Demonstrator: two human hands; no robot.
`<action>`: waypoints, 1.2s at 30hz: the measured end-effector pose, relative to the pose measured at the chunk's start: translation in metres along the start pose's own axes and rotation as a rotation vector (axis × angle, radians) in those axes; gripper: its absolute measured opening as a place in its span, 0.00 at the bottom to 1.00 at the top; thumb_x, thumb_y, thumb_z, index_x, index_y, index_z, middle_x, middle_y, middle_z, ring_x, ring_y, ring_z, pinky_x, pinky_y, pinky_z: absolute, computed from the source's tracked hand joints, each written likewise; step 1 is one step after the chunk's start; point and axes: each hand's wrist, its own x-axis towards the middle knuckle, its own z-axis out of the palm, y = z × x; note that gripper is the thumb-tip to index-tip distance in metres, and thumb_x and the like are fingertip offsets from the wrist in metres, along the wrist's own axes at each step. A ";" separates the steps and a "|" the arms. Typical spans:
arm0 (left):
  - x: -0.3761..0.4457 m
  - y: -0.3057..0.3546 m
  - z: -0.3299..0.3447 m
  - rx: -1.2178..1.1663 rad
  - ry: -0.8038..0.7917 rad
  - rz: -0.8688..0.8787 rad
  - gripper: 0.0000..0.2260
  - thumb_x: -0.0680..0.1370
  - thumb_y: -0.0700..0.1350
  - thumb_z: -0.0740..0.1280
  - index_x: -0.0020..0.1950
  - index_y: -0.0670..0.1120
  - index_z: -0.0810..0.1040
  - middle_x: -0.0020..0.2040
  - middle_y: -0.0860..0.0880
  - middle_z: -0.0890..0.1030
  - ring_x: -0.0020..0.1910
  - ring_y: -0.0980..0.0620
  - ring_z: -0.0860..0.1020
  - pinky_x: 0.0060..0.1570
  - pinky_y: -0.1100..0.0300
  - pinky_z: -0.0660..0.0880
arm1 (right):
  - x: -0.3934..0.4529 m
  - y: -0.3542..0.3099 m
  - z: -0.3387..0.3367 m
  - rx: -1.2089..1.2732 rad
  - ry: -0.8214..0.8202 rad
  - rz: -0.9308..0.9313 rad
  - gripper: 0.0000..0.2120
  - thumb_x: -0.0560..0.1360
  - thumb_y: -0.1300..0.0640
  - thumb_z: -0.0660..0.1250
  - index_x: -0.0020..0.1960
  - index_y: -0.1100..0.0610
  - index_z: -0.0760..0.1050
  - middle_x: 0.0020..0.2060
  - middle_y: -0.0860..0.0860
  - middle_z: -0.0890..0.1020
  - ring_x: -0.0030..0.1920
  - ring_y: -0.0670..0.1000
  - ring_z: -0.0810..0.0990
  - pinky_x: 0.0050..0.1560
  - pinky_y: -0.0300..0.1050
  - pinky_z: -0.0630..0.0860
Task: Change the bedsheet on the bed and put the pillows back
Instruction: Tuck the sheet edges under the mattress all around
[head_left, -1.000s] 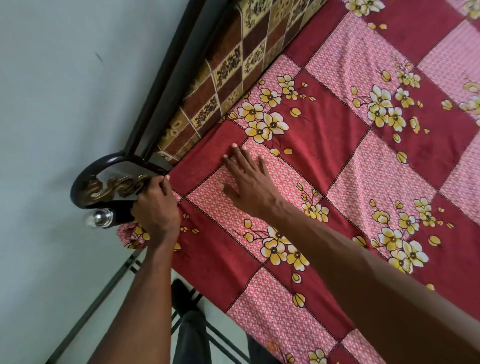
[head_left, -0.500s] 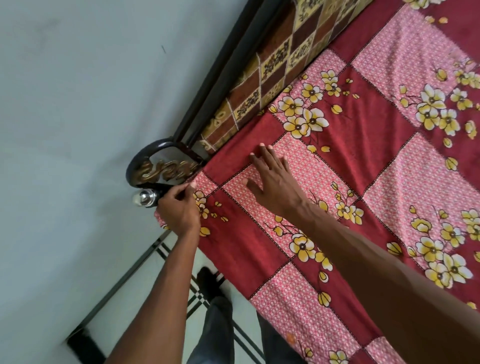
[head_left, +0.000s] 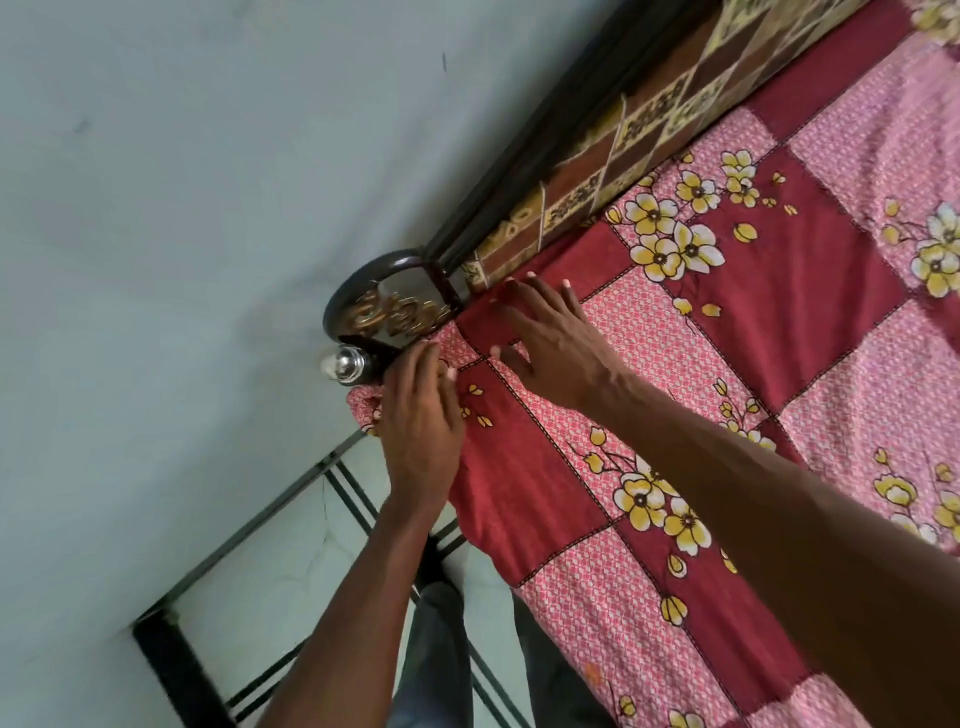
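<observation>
Your right hand (head_left: 550, 345) lies flat on the bedsheet (head_left: 769, 395), fingers straight and spread, the fingertips reaching the sheet's far-left corner where it meets the bed frame. Your left hand (head_left: 423, 415) sits just beside it, to the left, at the very corner of the mattress; its fingers bend down over the bunched edge of the sheet, but you cannot tell from here whether they pinch the cloth or only press it. The two hands are near each other without touching. The sheet, a patchwork of dark red and pink squares with yellow-and-white flowers, covers the bed from the corner out to the right and toward you. Just beyond your left hand stands the dark bedpost (head_left: 387, 306) with its curled gold ornament and a shiny metal knob (head_left: 344, 364). Along the far edge runs the mattress side (head_left: 639, 130) in brown and cream squares, against the pale wall (head_left: 182, 208).
</observation>
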 end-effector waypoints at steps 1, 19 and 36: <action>-0.002 -0.003 0.005 0.013 -0.080 0.034 0.18 0.86 0.48 0.60 0.74 0.42 0.72 0.72 0.44 0.74 0.72 0.47 0.71 0.71 0.52 0.69 | 0.007 0.001 0.001 -0.031 -0.016 -0.022 0.26 0.82 0.40 0.59 0.75 0.52 0.69 0.74 0.55 0.70 0.79 0.60 0.62 0.76 0.72 0.56; -0.021 -0.067 -0.010 -0.658 -0.306 -0.579 0.22 0.84 0.64 0.56 0.70 0.53 0.74 0.65 0.51 0.80 0.63 0.53 0.79 0.65 0.51 0.74 | 0.036 -0.050 0.026 -0.188 -0.094 -0.106 0.30 0.78 0.39 0.46 0.64 0.50 0.79 0.62 0.51 0.82 0.68 0.56 0.74 0.72 0.60 0.64; -0.013 -0.043 -0.011 -1.527 -0.298 -1.239 0.25 0.83 0.59 0.55 0.64 0.45 0.82 0.59 0.43 0.85 0.61 0.42 0.82 0.61 0.48 0.78 | 0.083 -0.062 0.000 -0.174 -0.318 -0.117 0.26 0.83 0.39 0.47 0.42 0.54 0.74 0.38 0.50 0.82 0.52 0.51 0.78 0.57 0.46 0.74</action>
